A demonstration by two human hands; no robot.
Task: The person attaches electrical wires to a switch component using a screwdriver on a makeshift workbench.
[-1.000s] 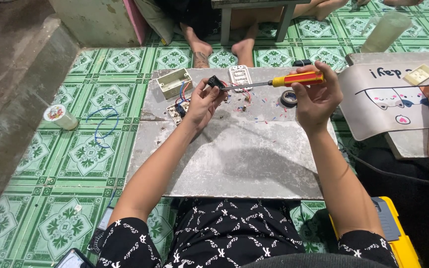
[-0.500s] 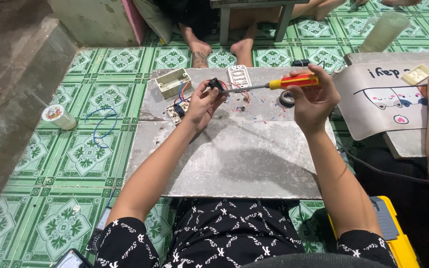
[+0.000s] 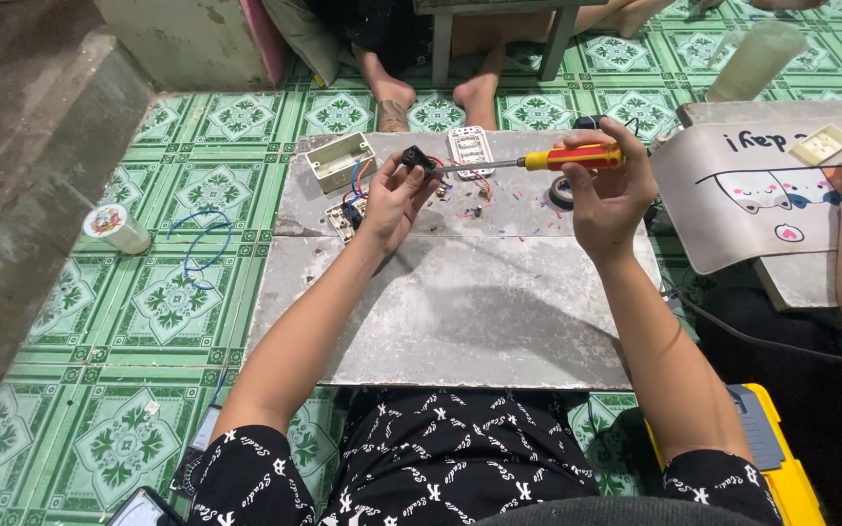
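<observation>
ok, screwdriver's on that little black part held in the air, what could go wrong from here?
1. The left hand pinches the small black part off the board, with the screwdriver tip aimed at its fingers; a slip could jab them.
2. The right hand holds the handle far from the tip, so the tip may wander off the screw.
3. Small bits lie scattered on the grey board; a dropped screw could get lost among them.

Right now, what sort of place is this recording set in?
Probably a home floor used as a makeshift electrical workbench: green patterned floor tiles, a grey slab as work surface, and a screwdriver with a small black switch part among wire scraps.
</observation>
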